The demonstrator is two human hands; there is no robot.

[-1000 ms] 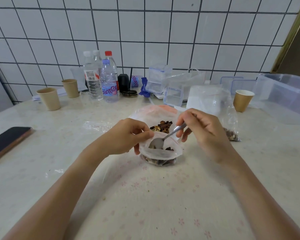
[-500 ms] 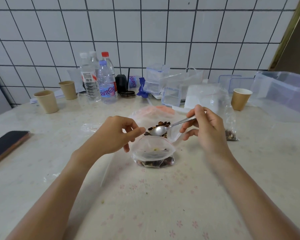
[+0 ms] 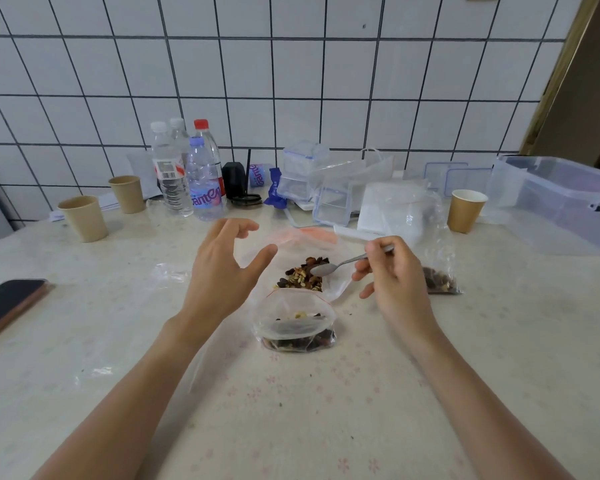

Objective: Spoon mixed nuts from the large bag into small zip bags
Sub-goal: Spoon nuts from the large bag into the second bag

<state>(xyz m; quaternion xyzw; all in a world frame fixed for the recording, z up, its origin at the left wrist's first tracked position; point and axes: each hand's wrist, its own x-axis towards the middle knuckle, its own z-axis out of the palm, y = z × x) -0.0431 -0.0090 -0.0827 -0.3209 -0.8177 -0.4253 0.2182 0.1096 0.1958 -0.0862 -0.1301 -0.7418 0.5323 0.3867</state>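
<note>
A small zip bag (image 3: 297, 320) stands open on the table with dark nuts at its bottom. Just behind it lies the large clear bag (image 3: 303, 258) with a heap of mixed nuts (image 3: 302, 277) inside. My right hand (image 3: 392, 275) pinches the handle of a metal spoon (image 3: 340, 265), whose bowl hovers over the nut heap. My left hand (image 3: 222, 268) hangs in the air to the left of both bags, fingers spread, holding nothing. Another small bag with nuts (image 3: 439, 280) lies to the right of my right hand.
Paper cups (image 3: 84, 218) (image 3: 465, 211), water bottles (image 3: 201, 181), clear plastic containers (image 3: 333, 206) and a stack of empty zip bags (image 3: 392, 209) line the back. A large clear bin (image 3: 561, 202) stands at the right. A phone (image 3: 9, 304) lies at the left edge.
My left hand let go of the small bag's rim and lifted away to the left, opening. The spoon came out of the small bag and moved back over the large bag's nuts.
</note>
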